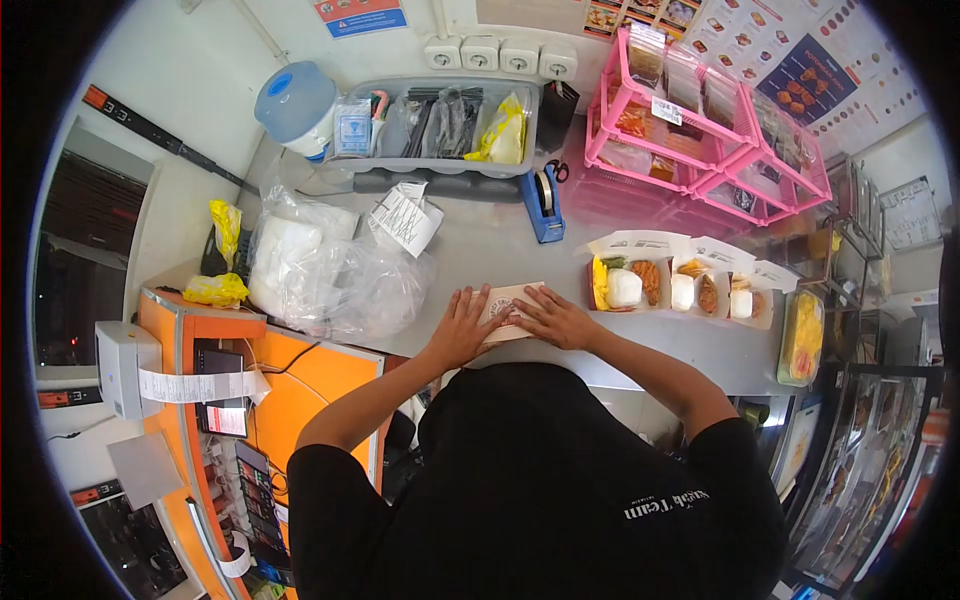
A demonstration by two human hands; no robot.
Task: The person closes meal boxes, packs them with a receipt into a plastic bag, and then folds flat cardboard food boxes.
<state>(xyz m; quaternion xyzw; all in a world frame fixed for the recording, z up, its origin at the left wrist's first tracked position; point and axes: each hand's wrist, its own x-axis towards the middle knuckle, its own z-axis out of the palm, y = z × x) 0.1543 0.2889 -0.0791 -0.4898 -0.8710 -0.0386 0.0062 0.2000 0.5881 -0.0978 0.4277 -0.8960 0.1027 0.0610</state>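
Note:
A closed cardboard box (508,297) with printing on its lid lies at the front edge of the metal counter (480,240). My left hand (468,325) rests on its left side, fingers spread over the lid. On the right side of the lid lies my right hand (553,318), fingers also apart and flat. The fingertips of both hands come close together over the print. To the right stand open food boxes (655,283) in a row, with rice, fried chicken and other food inside.
Plastic bags (330,270) and a paper receipt (405,218) lie on the left. Behind are a blue tape dispenser (543,205), a grey cutlery bin (440,165) and pink baskets (690,140). A container with yellow food (801,338) stands at the right edge.

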